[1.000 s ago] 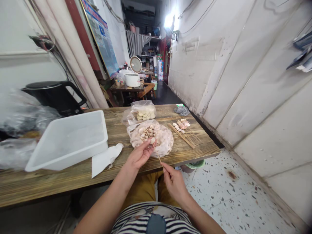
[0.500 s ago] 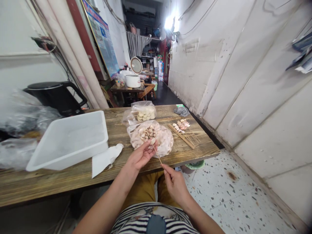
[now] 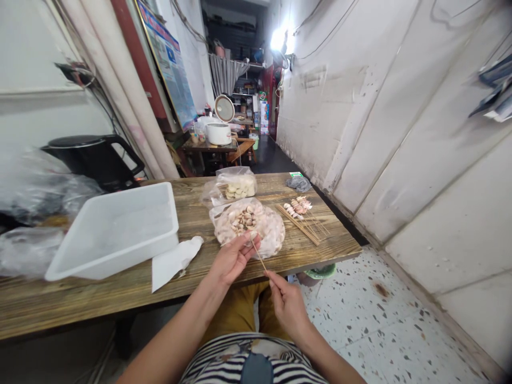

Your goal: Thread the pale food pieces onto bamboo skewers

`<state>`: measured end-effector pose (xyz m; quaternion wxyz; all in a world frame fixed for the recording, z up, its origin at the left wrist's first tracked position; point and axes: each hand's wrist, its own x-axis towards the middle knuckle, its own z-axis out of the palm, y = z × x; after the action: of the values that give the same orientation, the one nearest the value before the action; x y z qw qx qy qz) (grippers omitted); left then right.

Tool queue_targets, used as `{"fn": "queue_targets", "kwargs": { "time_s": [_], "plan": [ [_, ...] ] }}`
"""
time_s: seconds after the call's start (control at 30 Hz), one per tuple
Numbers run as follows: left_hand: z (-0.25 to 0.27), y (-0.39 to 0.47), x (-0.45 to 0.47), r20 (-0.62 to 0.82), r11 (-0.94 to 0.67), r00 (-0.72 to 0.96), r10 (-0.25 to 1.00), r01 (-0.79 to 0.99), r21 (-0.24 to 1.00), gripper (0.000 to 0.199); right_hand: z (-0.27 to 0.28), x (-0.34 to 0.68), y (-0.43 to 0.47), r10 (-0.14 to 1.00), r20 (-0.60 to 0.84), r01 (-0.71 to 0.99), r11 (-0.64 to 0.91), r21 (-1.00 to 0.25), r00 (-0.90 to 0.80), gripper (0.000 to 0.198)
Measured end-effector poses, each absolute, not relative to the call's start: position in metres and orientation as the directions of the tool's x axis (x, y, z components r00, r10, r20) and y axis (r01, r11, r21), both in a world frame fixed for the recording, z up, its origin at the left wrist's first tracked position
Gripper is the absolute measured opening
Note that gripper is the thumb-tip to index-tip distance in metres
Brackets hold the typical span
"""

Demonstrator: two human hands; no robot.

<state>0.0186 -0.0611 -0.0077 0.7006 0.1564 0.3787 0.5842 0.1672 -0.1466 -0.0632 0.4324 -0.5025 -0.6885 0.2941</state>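
Between the fingertips of my left hand (image 3: pixel 236 257) is a pale garlic clove (image 3: pixel 253 235). My right hand (image 3: pixel 286 301) pinches the lower end of a thin wooden skewer (image 3: pixel 260 257), whose tip meets the clove; whether it has pierced it I cannot tell. Just beyond my left hand lies an open plastic bag (image 3: pixel 274 226) of garlic cloves (image 3: pixel 244 218). On the right of the table, skewered garlic cloves (image 3: pixel 298 205) lie beside a bundle of bare skewers (image 3: pixel 298 225).
A white plastic tub (image 3: pixel 120 234) and a white paper (image 3: pixel 176 261) sit to the left. Behind the garlic is a clear bag with pale slices (image 3: pixel 240 188). A dark crumpled bag (image 3: pixel 298 183) lies far right, a black kettle (image 3: pixel 90 160) far left. The wooden table's (image 3: pixel 224 272) front edge runs below my hands.
My left hand and the clove have shifted down slightly toward my right hand, along the skewer. My right hand has barely moved.
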Motion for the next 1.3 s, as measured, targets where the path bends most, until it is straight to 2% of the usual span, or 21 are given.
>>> {"fn": "queue_targets", "kwargs": {
  "time_s": [0.2, 0.47, 0.67, 0.87, 0.97, 1.03, 1.07, 1.1, 1.13, 1.17, 1.3],
  "plan": [
    [-0.009, -0.068, 0.021, -0.285, 0.199, -0.009, 0.959, -0.695, 0.691, 0.009, -0.067, 0.161, -0.148, 0.942, 0.328, 0.453, 0.326, -0.83, -0.077, 0.033],
    [-0.014, -0.071, 0.02, -0.269, 0.183, -0.015, 0.963, -0.694, 0.696, 0.012, -0.066, 0.157, -0.151, 0.941, 0.335, 0.431, 0.323, -0.843, -0.049, 0.029],
    [-0.026, -0.091, 0.038, -0.292, 0.322, 0.153, 0.944, -0.615, 0.72, 0.017, -0.054, 0.155, -0.142, 0.943, 0.33, 0.408, 0.322, -0.855, -0.052, 0.027],
    [-0.035, -0.105, 0.049, -0.235, 0.327, 0.232, 0.944, -0.557, 0.764, 0.022, -0.048, 0.154, -0.128, 0.936, 0.35, 0.419, 0.324, -0.848, -0.015, 0.027],
    [-0.031, -0.087, 0.032, -0.159, 0.213, 0.173, 0.972, -0.358, 0.909, 0.034, -0.049, 0.159, -0.123, 0.95, 0.312, 0.39, 0.281, -0.877, 0.016, 0.029],
    [-0.027, -0.06, 0.015, 0.015, -0.017, -0.051, 0.999, -0.044, 0.999, 0.036, -0.052, 0.164, -0.123, 0.962, 0.27, 0.329, 0.241, -0.913, 0.042, 0.03],
    [-0.026, -0.043, 0.008, 0.146, -0.112, -0.166, 0.975, 0.199, 0.973, 0.034, -0.054, 0.166, -0.123, 0.967, 0.249, 0.298, 0.223, -0.928, 0.05, 0.031],
    [-0.025, -0.026, 0.002, 0.254, -0.157, -0.182, 0.95, 0.424, 0.892, 0.032, -0.056, 0.168, -0.124, 0.971, 0.232, 0.273, 0.21, -0.939, 0.054, 0.031],
    [-0.026, -0.008, -0.002, 0.311, -0.174, -0.13, 0.942, 0.604, 0.778, 0.031, -0.058, 0.169, -0.126, 0.974, 0.222, 0.259, 0.202, -0.945, 0.049, 0.031],
    [-0.028, 0.009, -0.004, 0.291, -0.175, -0.038, 0.956, 0.72, 0.671, 0.03, -0.061, 0.17, -0.127, 0.976, 0.215, 0.252, 0.198, -0.947, 0.043, 0.03],
    [-0.041, 0.053, 0.004, 0.216, -0.134, -0.01, 0.976, 0.757, 0.639, 0.021, -0.066, 0.171, -0.133, 0.98, 0.197, 0.218, 0.188, -0.958, 0.022, 0.03]
  ]
}}
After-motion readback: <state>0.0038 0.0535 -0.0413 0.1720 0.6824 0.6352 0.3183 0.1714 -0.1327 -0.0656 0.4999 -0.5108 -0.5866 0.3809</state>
